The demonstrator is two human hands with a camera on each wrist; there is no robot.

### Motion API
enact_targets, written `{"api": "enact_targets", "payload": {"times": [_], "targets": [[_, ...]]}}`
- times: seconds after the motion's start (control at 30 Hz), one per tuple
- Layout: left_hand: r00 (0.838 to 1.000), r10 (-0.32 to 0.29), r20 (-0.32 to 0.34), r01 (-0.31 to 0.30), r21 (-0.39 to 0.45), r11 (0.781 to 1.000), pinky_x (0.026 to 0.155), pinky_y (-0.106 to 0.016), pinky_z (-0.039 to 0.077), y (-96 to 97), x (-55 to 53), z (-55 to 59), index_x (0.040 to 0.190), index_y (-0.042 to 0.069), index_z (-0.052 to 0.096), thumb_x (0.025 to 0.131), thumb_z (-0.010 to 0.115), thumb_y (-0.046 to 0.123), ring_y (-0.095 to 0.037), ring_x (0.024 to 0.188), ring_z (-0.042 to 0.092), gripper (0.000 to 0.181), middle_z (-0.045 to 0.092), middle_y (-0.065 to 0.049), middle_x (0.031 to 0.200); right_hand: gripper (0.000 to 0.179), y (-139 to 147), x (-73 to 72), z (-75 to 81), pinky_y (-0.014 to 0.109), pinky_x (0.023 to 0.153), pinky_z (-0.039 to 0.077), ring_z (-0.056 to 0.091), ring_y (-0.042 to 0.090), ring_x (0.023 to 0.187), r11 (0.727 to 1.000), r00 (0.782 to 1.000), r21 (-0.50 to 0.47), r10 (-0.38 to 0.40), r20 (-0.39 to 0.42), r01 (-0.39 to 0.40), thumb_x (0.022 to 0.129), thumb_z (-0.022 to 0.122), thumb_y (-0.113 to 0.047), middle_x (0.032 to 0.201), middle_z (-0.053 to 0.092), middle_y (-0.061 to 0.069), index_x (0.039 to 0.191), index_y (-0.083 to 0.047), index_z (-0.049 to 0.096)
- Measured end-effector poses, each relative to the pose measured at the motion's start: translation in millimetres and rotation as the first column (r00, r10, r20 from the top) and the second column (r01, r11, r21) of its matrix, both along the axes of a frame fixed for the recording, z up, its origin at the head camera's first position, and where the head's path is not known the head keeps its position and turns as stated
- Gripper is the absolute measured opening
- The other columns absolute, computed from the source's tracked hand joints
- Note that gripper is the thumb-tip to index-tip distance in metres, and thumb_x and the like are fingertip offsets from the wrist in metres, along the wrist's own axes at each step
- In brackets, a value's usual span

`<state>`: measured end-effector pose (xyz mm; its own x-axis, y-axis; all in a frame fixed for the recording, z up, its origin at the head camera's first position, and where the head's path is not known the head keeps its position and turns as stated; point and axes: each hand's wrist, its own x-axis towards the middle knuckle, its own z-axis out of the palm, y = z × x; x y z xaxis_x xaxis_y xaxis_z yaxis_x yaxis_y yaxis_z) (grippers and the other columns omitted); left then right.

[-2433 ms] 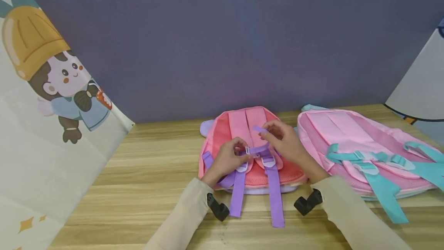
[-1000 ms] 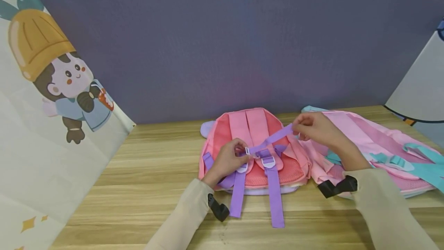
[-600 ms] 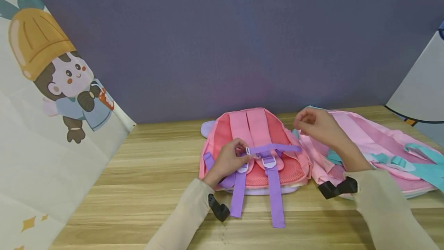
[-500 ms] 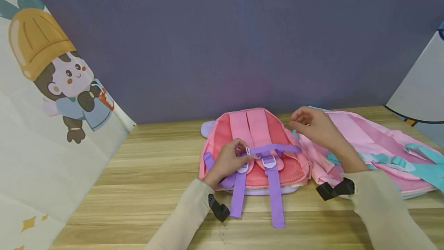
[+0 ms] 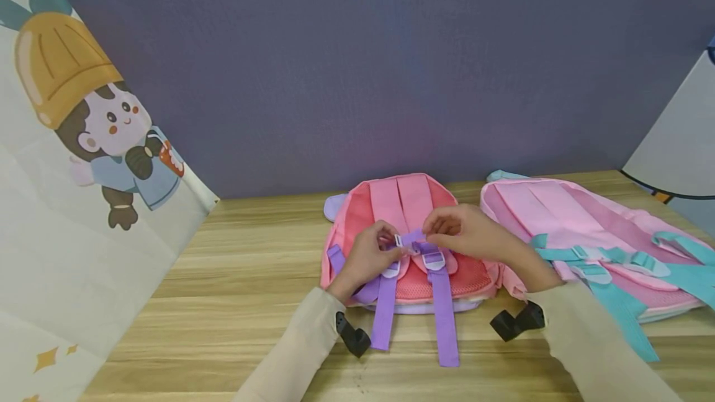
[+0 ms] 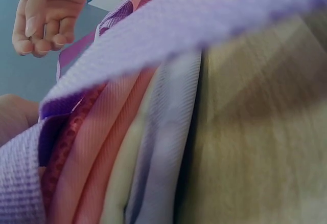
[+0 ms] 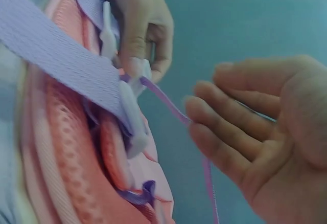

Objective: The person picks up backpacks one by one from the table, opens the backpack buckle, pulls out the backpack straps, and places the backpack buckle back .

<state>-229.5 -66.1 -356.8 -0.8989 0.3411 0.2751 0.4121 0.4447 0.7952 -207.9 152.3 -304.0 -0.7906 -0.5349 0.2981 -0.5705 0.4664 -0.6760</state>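
A small coral-pink backpack point(image 5: 385, 197) lies on the table with its back panel and purple straps facing up. My left hand point(image 5: 367, 257) pinches a small white buckle point(image 5: 398, 241) between thumb and fingertips, over the middle of the bag. A narrow purple strap point(image 5: 412, 237) runs from that buckle to the right. Beside it is my right hand point(image 5: 475, 234), its fingers lightly bent; in the right wrist view the fingertips point(image 7: 196, 132) touch the strap without gripping it. Two wide purple straps point(image 5: 444, 321) with white adjusters hang toward the table's front.
Close on the right lies a light pink backpack point(image 5: 564, 216) with turquoise straps point(image 5: 620, 309). A dark grey-blue panel point(image 5: 357, 73) stands behind the wooden table point(image 5: 223, 303). On the left hangs a pale cloth point(image 5: 50, 265) with a cartoon figure.
My right hand drew the narrow strap out to the right, released it, then came back left to the strap near the buckle. My left hand has stayed on the buckle.
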Motion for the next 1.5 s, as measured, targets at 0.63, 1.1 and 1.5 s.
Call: {"api": "enact_targets", "payload": {"times": [0.63, 1.1, 1.5], "targets": [[1.0, 0.008, -0.005, -0.007, 0.085, 0.996, 0.062, -0.017, 0.045, -0.5, -0.8, -1.7, 0.098, 0.001, 0.057, 0.081, 0.071, 0.004, -0.007, 0.07, 0.054, 0.022, 0.067, -0.014, 0.086, 0.043, -24.0, -1.8, -36.8, 0.048, 0.09, 0.05, 0.061, 0.036, 0.111, 0.987, 0.995, 0.141, -0.069, -0.071, 0.079, 0.09, 0.064, -0.014, 0.117, 0.064, 0.02, 0.127, 0.002, 0.049], [0.998, -0.055, -0.024, 0.056, 0.018, 0.998, 0.067, -0.019, 0.048, 0.5, 0.2, -3.6, 0.099, 0.005, 0.062, 0.084, 0.071, 0.01, -0.013, 0.079, 0.063, 0.019, 0.069, -0.011, 0.094, 0.032, -33.5, -9.0, -65.3, 0.043, 0.081, 0.054, 0.066, 0.03, 0.095, 0.978, 0.987, -0.143, -0.159, -0.02, 0.154, 0.082, 0.073, -0.01, 0.099, 0.067, 0.015, 0.108, 0.002, 0.061], [0.998, -0.066, -0.022, 0.066, -0.001, 0.998, 0.066, -0.018, 0.047, 0.1, 1.8, -1.6, 0.105, 0.003, 0.061, 0.082, 0.069, -0.001, -0.018, 0.084, 0.063, 0.025, 0.067, -0.013, 0.099, 0.024, -38.2, -11.0, -67.1, 0.04, 0.076, 0.056, 0.068, 0.026, 0.087, 0.954, 0.962, -0.154, -0.267, -0.05, 0.257, 0.08, 0.075, -0.01, 0.092, 0.07, 0.013, 0.1, 0.0, 0.067]]}}
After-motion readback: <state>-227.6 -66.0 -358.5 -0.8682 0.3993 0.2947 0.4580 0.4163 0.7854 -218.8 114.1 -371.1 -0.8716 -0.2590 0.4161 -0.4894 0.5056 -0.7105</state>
